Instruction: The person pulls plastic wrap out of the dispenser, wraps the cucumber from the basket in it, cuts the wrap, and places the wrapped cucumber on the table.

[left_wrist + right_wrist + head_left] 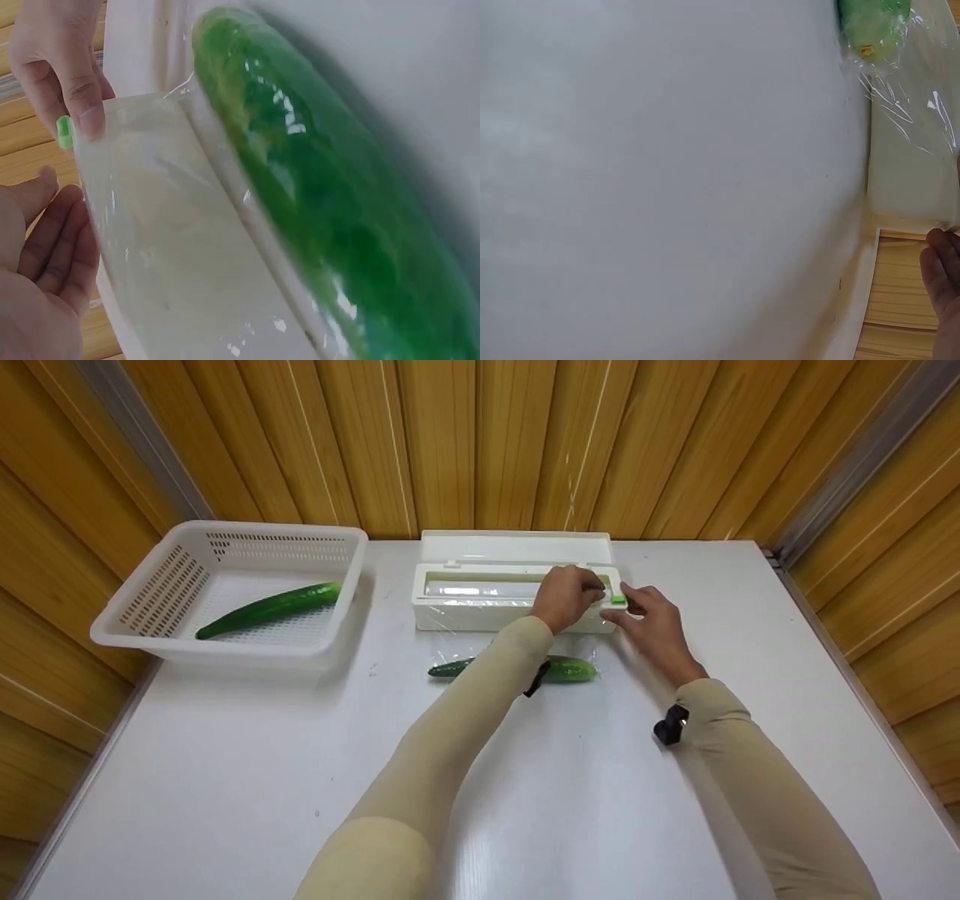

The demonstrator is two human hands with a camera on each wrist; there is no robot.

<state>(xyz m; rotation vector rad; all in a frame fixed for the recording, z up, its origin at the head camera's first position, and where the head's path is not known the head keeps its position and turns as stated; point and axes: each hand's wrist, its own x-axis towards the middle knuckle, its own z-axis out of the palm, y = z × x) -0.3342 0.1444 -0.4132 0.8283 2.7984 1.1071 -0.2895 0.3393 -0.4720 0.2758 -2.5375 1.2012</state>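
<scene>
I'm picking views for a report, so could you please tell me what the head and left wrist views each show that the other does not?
Only the head view shows the basket, the cucumber inside it and the sleeves. Only the left wrist view shows the left hand from its palm side. Both share that hand, the right hand, the box, its green piece and the film-covered cucumber.

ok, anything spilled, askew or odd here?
Nothing looks spilled or broken. Mildly odd: the film is wrinkled by the tip of the cucumber it covers, rather than smooth. A few specks also dot the white table, too small to identify.
</scene>
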